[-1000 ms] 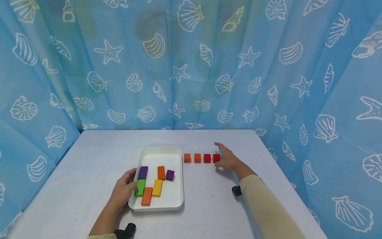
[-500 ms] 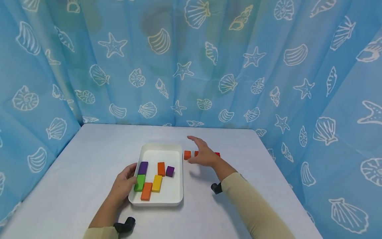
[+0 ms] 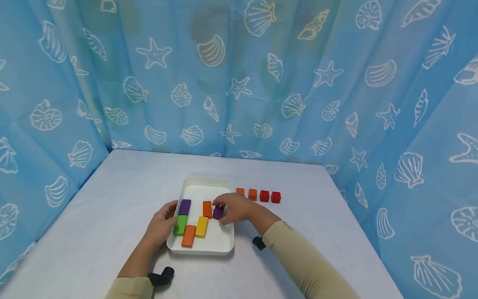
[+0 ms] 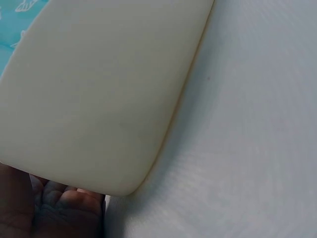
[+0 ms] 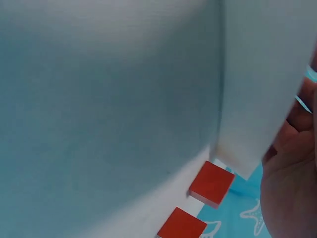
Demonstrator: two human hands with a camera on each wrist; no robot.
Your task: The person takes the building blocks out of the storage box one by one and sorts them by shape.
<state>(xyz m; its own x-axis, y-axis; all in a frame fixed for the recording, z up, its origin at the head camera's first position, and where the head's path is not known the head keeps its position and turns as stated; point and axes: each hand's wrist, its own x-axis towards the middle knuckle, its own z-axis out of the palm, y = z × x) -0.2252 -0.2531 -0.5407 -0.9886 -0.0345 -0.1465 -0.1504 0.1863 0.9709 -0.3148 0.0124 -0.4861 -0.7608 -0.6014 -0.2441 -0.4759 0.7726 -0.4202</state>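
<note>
A white tray (image 3: 201, 251) holds several coloured wooden blocks. My left hand (image 3: 160, 226) grips its left side, thumb at the rim and fingers along the outer wall; the left wrist view shows those fingers below the tray wall (image 4: 99, 99). My right hand (image 3: 235, 207) is over the tray's right side, thumb and forefinger apart around a purple cube (image 3: 218, 212). Left of that cube lies an orange block (image 3: 207, 209). A yellow block (image 3: 201, 227), a second orange block (image 3: 188, 236), a green block (image 3: 181, 225) and a purple block (image 3: 184, 207) lie further left.
Right of the tray, a row on the white table (image 3: 298, 232) has two orange cubes (image 3: 252, 194) and two red cubes (image 3: 276, 197), the leftmost partly behind my right hand. A blue shell-patterned curtain (image 3: 239, 112) stands behind and beside the table.
My right hand has moved left from the red cubes, across the row, to the purple cube in the tray. The left hand keeps its hold on the tray; the head view has shifted slightly.
</note>
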